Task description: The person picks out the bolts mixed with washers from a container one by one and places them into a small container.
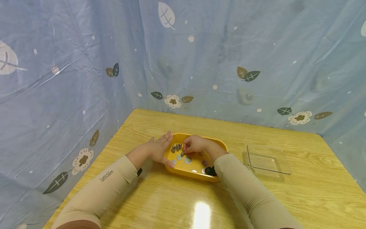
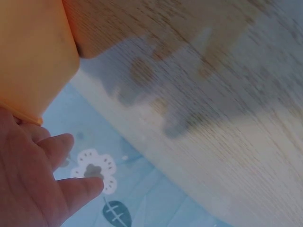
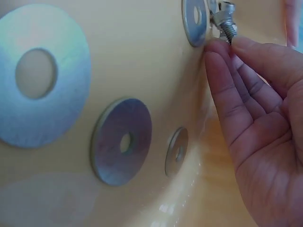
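Observation:
A yellow tray (image 1: 186, 173) on the table holds bolts and flat washers. My left hand (image 1: 157, 150) lies across its left end, fingers spread, the thumb over the near rim. In the left wrist view, fingers of the left hand (image 2: 35, 175) stretch past the tray's edge (image 2: 28, 116). With thumb and fingertips, my right hand (image 1: 195, 144) pinches a small metal bolt (image 3: 226, 23) by its threaded end, inside the tray. Several more bolts (image 1: 176, 148) lie grouped at the tray's left. A large washer (image 1: 187, 160) lies flat just below the right hand.
Right of the tray stands a clear plastic box (image 1: 268, 160). Black round pieces (image 1: 210, 171) sit in the tray's near right corner, partly behind the right forearm. A small dark object (image 1: 139, 172) shows beside the left wrist. Patterned blue cloth (image 1: 200, 63) hangs behind the table.

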`<state>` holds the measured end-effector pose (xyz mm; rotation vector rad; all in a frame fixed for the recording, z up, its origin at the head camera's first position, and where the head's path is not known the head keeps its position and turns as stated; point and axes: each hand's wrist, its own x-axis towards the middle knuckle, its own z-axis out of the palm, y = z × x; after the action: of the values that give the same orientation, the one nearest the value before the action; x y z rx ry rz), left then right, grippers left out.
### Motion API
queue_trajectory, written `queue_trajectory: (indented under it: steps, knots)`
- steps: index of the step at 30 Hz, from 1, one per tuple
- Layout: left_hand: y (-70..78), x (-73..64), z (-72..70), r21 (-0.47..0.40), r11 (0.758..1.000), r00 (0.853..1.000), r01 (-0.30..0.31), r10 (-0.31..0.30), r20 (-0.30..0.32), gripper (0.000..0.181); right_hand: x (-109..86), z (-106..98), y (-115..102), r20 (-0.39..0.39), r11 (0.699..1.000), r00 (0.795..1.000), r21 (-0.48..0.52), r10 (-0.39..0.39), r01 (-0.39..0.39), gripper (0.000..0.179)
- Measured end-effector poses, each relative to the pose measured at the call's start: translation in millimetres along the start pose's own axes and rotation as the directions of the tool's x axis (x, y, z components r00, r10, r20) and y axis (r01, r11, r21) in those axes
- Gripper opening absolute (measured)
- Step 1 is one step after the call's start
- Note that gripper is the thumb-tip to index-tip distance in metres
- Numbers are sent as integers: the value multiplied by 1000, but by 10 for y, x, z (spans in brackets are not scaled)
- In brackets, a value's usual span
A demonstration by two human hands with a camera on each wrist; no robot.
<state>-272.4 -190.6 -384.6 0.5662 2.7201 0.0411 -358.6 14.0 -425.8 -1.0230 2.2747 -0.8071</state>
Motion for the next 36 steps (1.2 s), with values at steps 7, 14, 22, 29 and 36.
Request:
queue_trajectory:
  steps: [7,14,22,29,36]
  knots:
    - [-4,4,7,-8,1000,1000,1,-1,-2,130,-44,-54,-61,-17,998,1000,67,-13,14,8]
    - [1,-3,15,-19,1000,1000,-2,2,2,131,-84,-128,-144,-57,980,997,186,-55,65,5]
    - [4,8,15,3,1000,1000,2,-2,-7,132,-188,-251,-209,-109,960,991,262,-71,98,4]
    - [-9,25,27,0,1000,1000,2,-2,-11,133,-343,-406,-302,-140,934,988,341,-59,104,7]
    - [-9,1,29,-7,1000,1000,0,-1,-9,133,-489,-573,-268,-183,902,980,406,-78,148,11]
